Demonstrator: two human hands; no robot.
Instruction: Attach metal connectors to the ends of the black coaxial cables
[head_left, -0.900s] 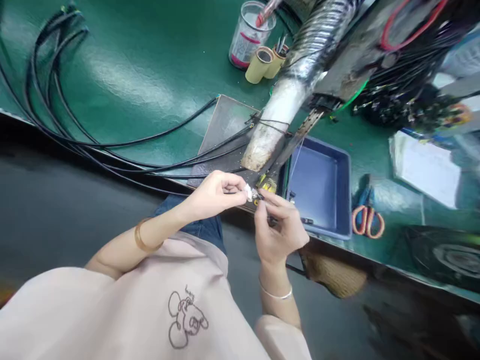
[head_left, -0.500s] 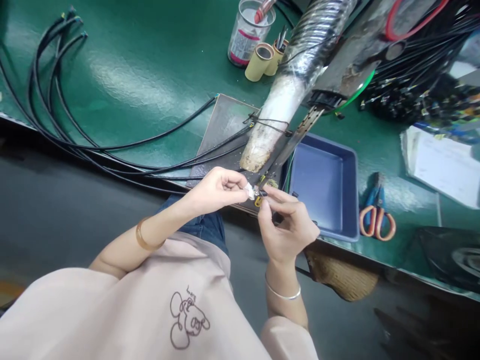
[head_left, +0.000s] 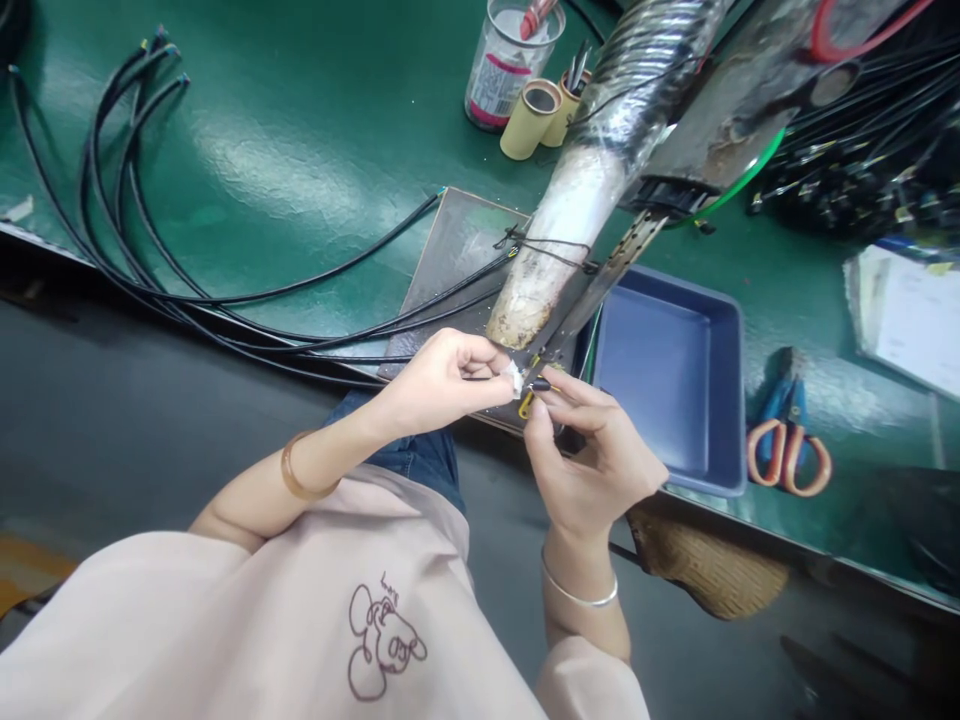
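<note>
My left hand (head_left: pixel 444 382) is closed in a pinch on a small crumpled white piece (head_left: pixel 513 376), maybe tissue. A thin dark line, possibly a cable, shows at those fingers. Just to the right, my right hand (head_left: pixel 589 445) pinches a small black part (head_left: pixel 541 384) with thumb and forefinger; its exact kind is too small to tell. Both hands meet over the front edge of a dark board (head_left: pixel 450 235), beneath the mouth of a white-tipped duct (head_left: pixel 559 230). Several black cables (head_left: pixel 315 283) run across the board from the left.
Right of the board lies a blue tray (head_left: pixel 667 370), then orange-handled pliers (head_left: pixel 789 435) and papers (head_left: pixel 911 315). A clear tub (head_left: pixel 499 85) and yellowish cylinders (head_left: pixel 530 122) stand behind. A metal arm (head_left: pixel 626 255) slants down close to my hands. A black cable bundle (head_left: pixel 862 150) sits back right.
The white piece and the black part, close together before, now have a slight gap between them. Both hands keep their pinches. The whole view has shifted a little.
</note>
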